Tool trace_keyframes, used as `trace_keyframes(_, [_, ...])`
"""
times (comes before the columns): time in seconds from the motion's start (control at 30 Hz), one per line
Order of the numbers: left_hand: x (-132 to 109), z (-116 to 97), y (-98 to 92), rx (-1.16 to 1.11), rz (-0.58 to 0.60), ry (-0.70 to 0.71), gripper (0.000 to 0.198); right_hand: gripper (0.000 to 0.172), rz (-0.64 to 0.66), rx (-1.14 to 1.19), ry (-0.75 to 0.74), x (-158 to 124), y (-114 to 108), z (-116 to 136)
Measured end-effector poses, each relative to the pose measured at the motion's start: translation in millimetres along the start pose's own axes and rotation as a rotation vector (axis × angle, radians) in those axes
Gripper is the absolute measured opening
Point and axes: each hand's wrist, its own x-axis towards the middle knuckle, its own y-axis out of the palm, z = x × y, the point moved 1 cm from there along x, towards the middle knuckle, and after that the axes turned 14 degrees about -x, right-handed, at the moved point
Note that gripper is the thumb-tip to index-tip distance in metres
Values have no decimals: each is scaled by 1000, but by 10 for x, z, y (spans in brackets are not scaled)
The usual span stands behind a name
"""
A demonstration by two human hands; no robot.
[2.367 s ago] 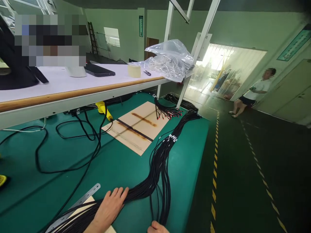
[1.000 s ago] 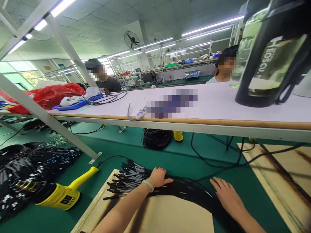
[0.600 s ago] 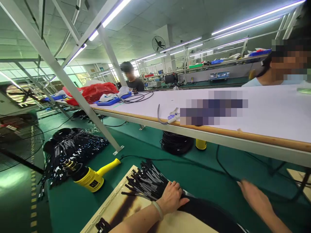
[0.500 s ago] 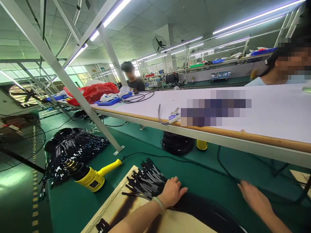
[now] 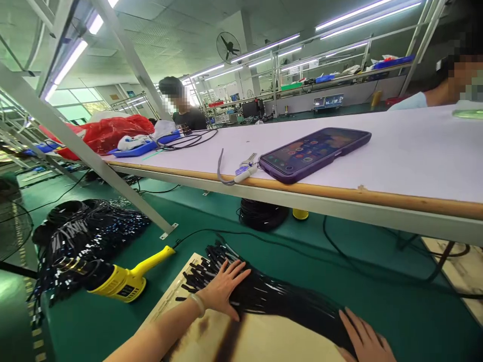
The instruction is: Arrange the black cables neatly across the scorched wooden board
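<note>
Evidently I had the cables (image 5: pixel 283 296) bundled, tips (image 5: pixel 206 265) uneven; left hand (image 5: pixel 222 287) splayed, right hand (image 5: pixel 365 338) loosely spread, both against them.

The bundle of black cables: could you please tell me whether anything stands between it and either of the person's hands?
Nothing visible does. The left hand lies spread on the bundle near the cable ends, and the right hand is at its lower-right stretch.

Lights (image 5: pixel 71 62): white tubes, lit, overhead
Fan (image 5: pixel 228 48): up by a pillar (image 5: pixel 249 37)
Windows (image 5: pixel 71 103): bright, off left
Floor (image 5: pixel 13 281): green, shiny in patches
</note>
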Motion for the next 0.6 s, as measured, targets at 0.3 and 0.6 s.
trace_keyframes(0.3, [370, 46, -40, 178, -119, 27, 88, 42, -109, -99, 31, 216, 27, -195])
trace_keyframes(0.6, [570, -85, -141, 157, -225, -48, 81, 47, -183, -57, 149, 62, -254, -153])
